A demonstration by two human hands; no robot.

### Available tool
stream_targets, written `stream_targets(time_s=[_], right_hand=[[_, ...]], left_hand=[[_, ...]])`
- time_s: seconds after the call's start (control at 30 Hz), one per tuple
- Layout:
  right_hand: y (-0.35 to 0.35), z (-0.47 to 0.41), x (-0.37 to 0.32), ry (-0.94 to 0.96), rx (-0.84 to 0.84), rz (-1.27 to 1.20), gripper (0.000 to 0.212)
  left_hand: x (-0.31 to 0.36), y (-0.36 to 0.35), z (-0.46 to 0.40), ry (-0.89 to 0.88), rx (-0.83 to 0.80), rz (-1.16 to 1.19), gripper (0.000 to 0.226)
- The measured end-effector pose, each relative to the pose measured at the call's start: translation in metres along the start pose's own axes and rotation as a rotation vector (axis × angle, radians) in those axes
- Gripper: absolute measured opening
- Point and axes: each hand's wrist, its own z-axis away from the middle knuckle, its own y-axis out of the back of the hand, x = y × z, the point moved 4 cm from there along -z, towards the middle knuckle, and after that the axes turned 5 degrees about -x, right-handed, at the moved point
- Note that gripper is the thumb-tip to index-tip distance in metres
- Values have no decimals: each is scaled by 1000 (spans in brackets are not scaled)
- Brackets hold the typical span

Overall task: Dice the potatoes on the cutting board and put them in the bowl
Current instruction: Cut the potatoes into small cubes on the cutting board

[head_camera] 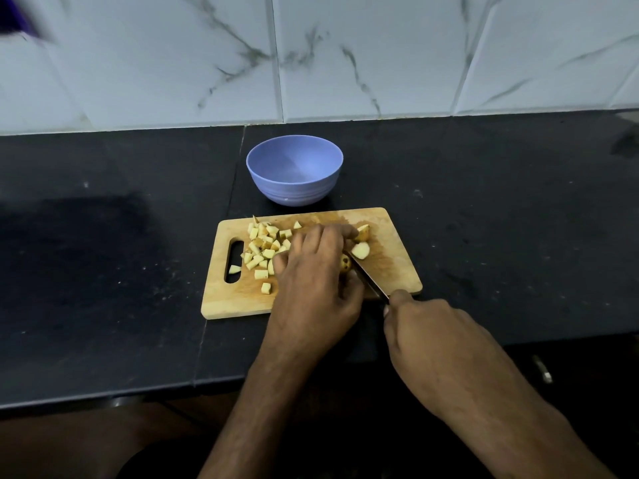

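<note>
On the left half of the cutting board [221,299], near its handle slot, you have a heap of diced potato [264,248] already cut. Your left hand [313,288] curls down over the potato piece [345,263] you are working on, near the board's middle, pinning it. Just beyond your fingertips lie two uncut chunks [360,250] toward the board's far right. Your right hand [420,321] grips the knife [368,280] at the board's near right edge, blade angled in against the held piece. The bowl [294,188] stands empty on the table [484,209], just behind the board's far edge. You are mid-dicing, I judge; next, keep your left fingertips tucked back from the blade as you cut.
</note>
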Motion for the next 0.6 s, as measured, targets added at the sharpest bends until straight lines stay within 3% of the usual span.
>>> stream_targets(time_s=[0.2,0.43,0.6], right_hand=[[-1,7,3,17,49,-125,30],[7,17,4,27,63,-127,28],[16,22,2,46,35,-92,26]], left_hand=[[-9,0,0,70,77,116,26],[-10,4,8,121,199,138,24],[-14,4,7,144,190,200,23]])
